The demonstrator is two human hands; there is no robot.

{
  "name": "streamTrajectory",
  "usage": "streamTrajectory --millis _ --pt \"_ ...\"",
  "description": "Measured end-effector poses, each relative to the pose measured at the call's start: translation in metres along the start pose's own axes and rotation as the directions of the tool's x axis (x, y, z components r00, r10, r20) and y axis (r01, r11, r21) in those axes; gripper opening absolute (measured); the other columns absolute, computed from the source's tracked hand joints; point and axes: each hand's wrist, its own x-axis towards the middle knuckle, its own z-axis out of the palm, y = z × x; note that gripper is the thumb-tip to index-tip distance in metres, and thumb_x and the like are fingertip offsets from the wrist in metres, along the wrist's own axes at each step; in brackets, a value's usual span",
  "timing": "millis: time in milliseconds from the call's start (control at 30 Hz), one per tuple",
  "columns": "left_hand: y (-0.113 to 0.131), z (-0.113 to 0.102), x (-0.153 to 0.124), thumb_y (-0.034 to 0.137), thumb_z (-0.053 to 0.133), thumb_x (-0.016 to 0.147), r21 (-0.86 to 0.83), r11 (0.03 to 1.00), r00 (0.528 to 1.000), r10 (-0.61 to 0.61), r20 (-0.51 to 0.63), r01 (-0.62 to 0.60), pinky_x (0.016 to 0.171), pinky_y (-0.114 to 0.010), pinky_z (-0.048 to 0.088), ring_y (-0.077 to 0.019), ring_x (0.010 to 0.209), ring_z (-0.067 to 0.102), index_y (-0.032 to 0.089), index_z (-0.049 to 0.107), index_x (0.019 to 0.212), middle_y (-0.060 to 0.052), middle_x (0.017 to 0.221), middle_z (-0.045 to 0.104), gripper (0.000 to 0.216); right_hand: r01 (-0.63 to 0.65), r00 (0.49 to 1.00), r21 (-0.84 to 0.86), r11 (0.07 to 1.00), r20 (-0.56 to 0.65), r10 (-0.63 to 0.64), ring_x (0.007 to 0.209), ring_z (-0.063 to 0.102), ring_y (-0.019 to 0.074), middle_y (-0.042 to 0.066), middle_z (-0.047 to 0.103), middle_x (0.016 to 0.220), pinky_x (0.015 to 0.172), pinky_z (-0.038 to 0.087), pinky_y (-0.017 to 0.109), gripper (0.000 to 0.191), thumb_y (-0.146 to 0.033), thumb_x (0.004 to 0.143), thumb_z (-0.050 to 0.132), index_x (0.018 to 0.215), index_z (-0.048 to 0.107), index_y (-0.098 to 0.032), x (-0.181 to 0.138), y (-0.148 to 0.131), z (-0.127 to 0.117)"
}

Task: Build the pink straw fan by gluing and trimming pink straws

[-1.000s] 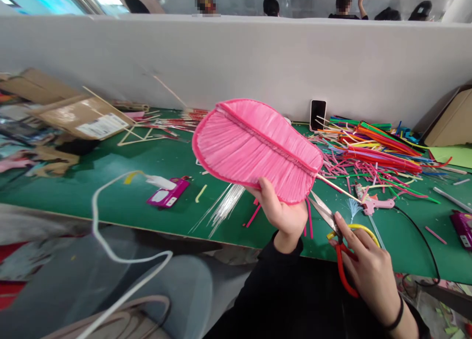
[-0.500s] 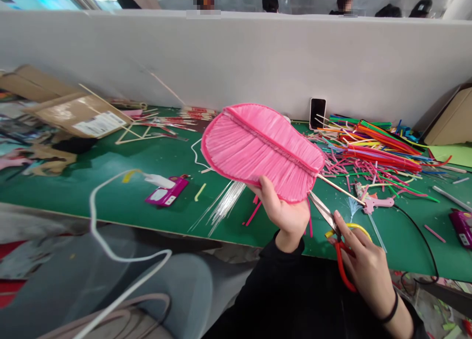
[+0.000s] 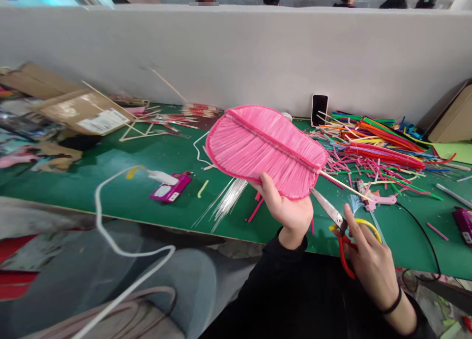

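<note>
A pleated, glossy pink fan with a darker pink rim (image 3: 267,155) is held up above a green worktop (image 3: 129,201), at the centre of view. Its thin pale stick handle (image 3: 344,185) points to 4 o'clock. The left hand (image 3: 285,209) grips the lower edge at 5 o'clock, thumb on top and fingers beneath, probably to keep the broad face steady and visible. The right hand (image 3: 374,260), further toward 5 o'clock, has its fingers around metal scissors with red and yellow handles (image 3: 332,210). Their tips meet or nearly meet the fan's rim; I cannot tell whether they touch.

Outward from the fan, a pink glue gun (image 3: 383,200) lies at 4 o'clock, a heap of multicoloured fuzzy stems (image 3: 387,152) at 3, and a dark-screened phone (image 3: 319,110) leans against the pale partition (image 3: 221,49) at 2, apparently for support. Silvery wires (image 3: 228,201) lie at 7. Labels on the purple box (image 3: 177,187) at 8 and brown cardboard box (image 3: 77,110) past 9 are unreadable.
</note>
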Motion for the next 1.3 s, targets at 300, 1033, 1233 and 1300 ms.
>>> streamTrajectory --millis 300,1033,1233,1300 --pt "-0.001 0.003 0.000 0.037 0.044 0.097 -0.040 0.999 1.000 0.007 -0.024 -0.008 0.116 -0.038 0.036 -0.0206 0.150 0.025 0.033 0.033 0.151 -0.002 0.164 0.025 0.055 0.112 0.992 -0.174 0.978 -0.030 -0.119 0.053 0.064 0.0147 0.006 0.072 0.084 0.041 0.043 0.026 0.037 -0.024 0.102 0.037 0.135 0.047 -0.012 0.007 0.021 -0.001" --pt "-0.003 0.004 -0.003 0.045 0.051 0.092 0.106 0.983 0.985 0.160 -0.070 -0.152 0.121 -0.043 0.023 -0.0232 0.153 0.009 0.032 0.042 0.146 0.002 0.164 0.023 0.057 0.272 0.958 -0.350 0.896 0.010 -0.287 0.059 0.056 0.0139 0.000 0.061 0.066 0.057 0.034 0.029 0.027 -0.025 0.102 0.037 0.101 0.062 -0.014 0.029 0.028 -0.016" --pt "-0.003 0.001 -0.005 0.049 0.052 0.091 0.104 0.960 0.962 0.267 -0.055 -0.260 0.122 -0.046 0.019 -0.0248 0.153 0.005 0.032 0.040 0.149 0.005 0.165 0.020 0.061 0.308 0.946 -0.221 0.925 -0.029 -0.322 0.057 0.056 0.0127 0.003 0.066 0.070 0.058 0.037 0.028 0.028 -0.025 0.102 0.038 0.108 0.061 -0.009 0.027 0.030 -0.009" --pt "-0.006 -0.002 -0.006 0.052 0.051 0.092 0.129 0.963 0.968 0.246 -0.055 -0.238 0.121 -0.047 0.018 -0.0256 0.153 0.005 0.032 0.037 0.150 0.004 0.165 0.018 0.063 0.308 0.947 -0.201 0.930 -0.033 -0.320 0.056 0.057 0.0123 0.002 0.066 0.069 0.057 0.036 0.028 0.026 -0.023 0.101 0.040 0.108 0.060 -0.009 0.028 0.032 -0.008"
